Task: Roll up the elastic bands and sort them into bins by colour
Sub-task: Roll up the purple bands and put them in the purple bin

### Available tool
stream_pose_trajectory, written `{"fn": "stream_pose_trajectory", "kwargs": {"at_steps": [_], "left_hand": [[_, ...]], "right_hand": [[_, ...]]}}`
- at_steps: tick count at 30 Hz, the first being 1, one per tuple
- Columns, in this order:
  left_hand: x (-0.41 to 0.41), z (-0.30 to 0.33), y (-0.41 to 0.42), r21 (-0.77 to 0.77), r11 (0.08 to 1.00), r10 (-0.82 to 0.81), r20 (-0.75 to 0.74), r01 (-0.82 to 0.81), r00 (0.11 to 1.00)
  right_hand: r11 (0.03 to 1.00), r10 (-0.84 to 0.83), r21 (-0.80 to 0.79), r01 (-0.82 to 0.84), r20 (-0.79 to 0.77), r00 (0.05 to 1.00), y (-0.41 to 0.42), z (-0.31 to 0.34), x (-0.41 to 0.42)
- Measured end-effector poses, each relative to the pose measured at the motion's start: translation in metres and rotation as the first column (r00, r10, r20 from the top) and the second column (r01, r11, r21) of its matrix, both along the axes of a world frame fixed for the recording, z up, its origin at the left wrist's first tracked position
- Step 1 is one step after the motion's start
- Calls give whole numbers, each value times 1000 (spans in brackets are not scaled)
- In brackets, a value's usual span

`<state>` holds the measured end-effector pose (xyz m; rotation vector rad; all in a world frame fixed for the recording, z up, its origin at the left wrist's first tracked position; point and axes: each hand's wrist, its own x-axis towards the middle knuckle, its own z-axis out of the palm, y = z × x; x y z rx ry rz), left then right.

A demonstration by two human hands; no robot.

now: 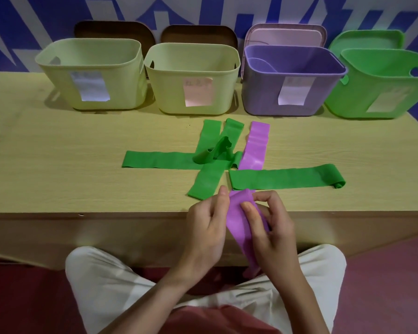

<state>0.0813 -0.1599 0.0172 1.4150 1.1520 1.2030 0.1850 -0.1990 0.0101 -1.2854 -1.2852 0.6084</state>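
Note:
Both my hands hold a purple elastic band [239, 225] just off the table's front edge. My left hand [209, 222] pinches its top left edge and my right hand [270, 225] grips it from the right, thumb on its face. Its lower end hangs down between my knees. On the table lie several green bands [159, 160], crossed over each other, one curled at its right end [333, 179]. A second purple band [255, 145] lies flat among them. At the back stand a purple bin [292, 102] and a green bin [362, 102].
Two pale yellow bins [92, 92] [193, 97] stand at the back left, each with a paper label. Lids lean behind all the bins against a blue and white wall. The wooden table [58, 165] stretches left of the bands. My knees are below its front edge.

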Motion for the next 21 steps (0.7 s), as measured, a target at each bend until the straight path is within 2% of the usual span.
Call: {"fn": "stream_pose_trajectory", "kwargs": {"at_steps": [3,5,9,13,16,21], "left_hand": [[0,5,5,-114,992,65,113,-52,991],[1,8,8,-212,975,103,160,-67,982],[1,18,8,-355,935,90,203,-13,975],[-4,22,10,-450,885,-23,209,117,978],[-6,20,12,-391,913,-98,65,116,993],[-5,7,8,-117,989,-96,-34,92,995]], "right_hand": [[997,74,-19,-78,-157,985,1,5,-5],[995,93,-7,-96,-186,978,2,7,-8],[998,64,28,-60,-149,987,5,7,-12],[999,-19,43,22,-53,998,6,8,-12],[997,-56,55,56,-6,998,7,8,-7],[993,-76,95,75,9,997,7,4,-7]]}}
